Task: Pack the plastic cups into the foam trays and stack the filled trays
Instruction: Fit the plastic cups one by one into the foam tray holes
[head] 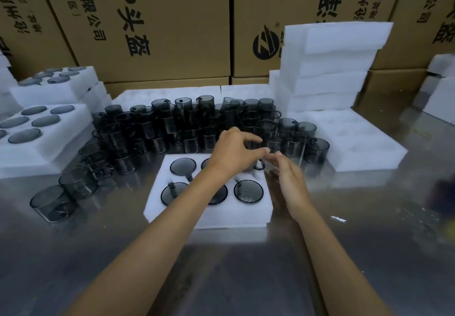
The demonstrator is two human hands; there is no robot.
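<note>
A white foam tray (209, 214) lies in the middle of the steel table, with dark smoky plastic cups (248, 191) sunk in its pockets. My left hand (234, 153) arches over the back right pocket, fingers curled on a cup (257, 166) whose rim and handle show below my thumb. My right hand (290, 180) is beside the tray's right edge, fingers straight, with its fingertips close to my left thumb. My left forearm hides two of the pockets. A big pile of loose cups (172, 123) stands just behind the tray.
Filled foam trays (64, 136) are stacked at the left. Empty foam trays (330, 69) stand in a tall stack at the back right, with another flat one (357, 140) beside the pile. Loose cups (53, 203) trail to the front left. Cardboard boxes (160, 20) wall the back.
</note>
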